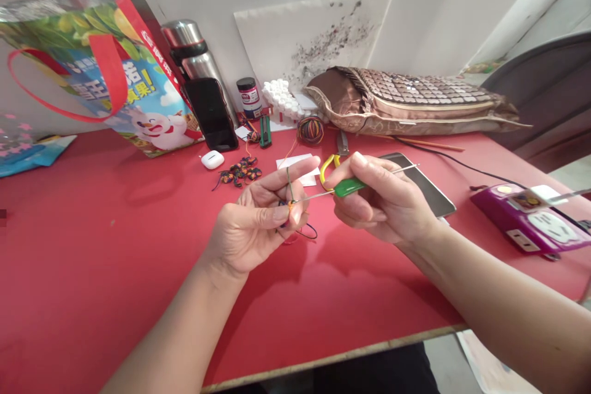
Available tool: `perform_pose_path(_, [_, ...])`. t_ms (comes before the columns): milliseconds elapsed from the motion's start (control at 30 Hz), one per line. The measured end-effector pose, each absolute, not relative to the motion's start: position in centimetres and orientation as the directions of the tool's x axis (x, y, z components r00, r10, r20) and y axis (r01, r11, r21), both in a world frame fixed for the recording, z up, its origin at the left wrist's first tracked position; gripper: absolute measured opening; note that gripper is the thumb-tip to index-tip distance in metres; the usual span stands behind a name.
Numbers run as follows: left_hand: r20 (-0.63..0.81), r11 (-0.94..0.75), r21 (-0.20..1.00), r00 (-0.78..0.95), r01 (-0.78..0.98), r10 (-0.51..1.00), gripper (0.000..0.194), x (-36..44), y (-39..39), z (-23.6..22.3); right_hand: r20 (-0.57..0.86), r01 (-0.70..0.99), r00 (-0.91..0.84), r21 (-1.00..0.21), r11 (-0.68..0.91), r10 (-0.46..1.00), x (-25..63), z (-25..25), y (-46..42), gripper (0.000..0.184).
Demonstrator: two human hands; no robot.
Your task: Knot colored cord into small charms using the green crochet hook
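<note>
My left hand (pixel 261 215) pinches a small multicoloured crochet piece (pixel 290 212) between thumb and fingers, and a dark strand of yarn (pixel 289 181) runs up over its raised index finger. In my right hand (pixel 388 197) is a crochet hook (pixel 349 187) with a green grip, held like a pencil. The hook's thin metal shaft reaches left to the crochet piece; whether its tip is inside a loop is too small to tell. A loose loop of yarn (pixel 308 232) hangs below my left hand. Behind lie a multicoloured yarn ball (pixel 310 130) and several finished crochet bits (pixel 240 172).
On the red table (pixel 115 271) stand a phone (pixel 212 114), a steel flask (pixel 203 61) and a printed bag (pixel 106 74). Yellow-handled scissors (pixel 329 169), a dark tablet-like slab (pixel 422 181) and a beaded brown cushion (pixel 415 98) lie behind my hands. A purple power strip (pixel 521 218) sits right.
</note>
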State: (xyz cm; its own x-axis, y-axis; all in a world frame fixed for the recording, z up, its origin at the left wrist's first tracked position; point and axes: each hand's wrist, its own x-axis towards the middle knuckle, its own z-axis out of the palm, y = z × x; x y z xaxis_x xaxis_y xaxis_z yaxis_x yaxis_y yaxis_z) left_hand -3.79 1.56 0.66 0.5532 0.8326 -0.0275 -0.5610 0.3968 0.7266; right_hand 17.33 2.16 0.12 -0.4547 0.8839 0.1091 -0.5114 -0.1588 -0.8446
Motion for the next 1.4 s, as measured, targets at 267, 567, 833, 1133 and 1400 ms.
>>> perform_pose_path(267, [0.012,0.156,0.847,0.311,-0.508,0.950,0.047,-2.6,1.2,-0.1,0.106,-0.565,-0.420,-0.808,-0.168,0.901,16.3,-0.1,1.5,0.034])
perform_pose_path(567, [0.075,-0.066,0.891,0.002,-0.450,0.997,0.042,-0.3,-0.1,0.0,0.035,-0.668,-0.366,-0.706,-0.236,0.930,15.3,-0.8,1.8,0.030])
perform_pose_path(833, [0.089,-0.069,0.926,0.035,-0.372,0.995,0.041,-1.2,-0.1,-0.5,0.060,-0.676,-0.430,-0.683,-0.276,0.901,15.5,-1.0,2.1,0.029])
perform_pose_path(1133, [0.091,-0.091,0.925,-0.018,-0.368,0.996,0.033,-1.1,0.3,0.0,0.044,-0.608,-0.395,-0.761,-0.225,0.918,15.3,-1.1,2.1,0.035])
perform_pose_path(1400, [-0.010,-0.047,0.913,-0.137,-0.405,0.990,0.040,0.4,-0.5,0.1,0.341,-0.326,-0.061,-0.895,0.304,0.938,14.2,-2.2,0.4,0.029])
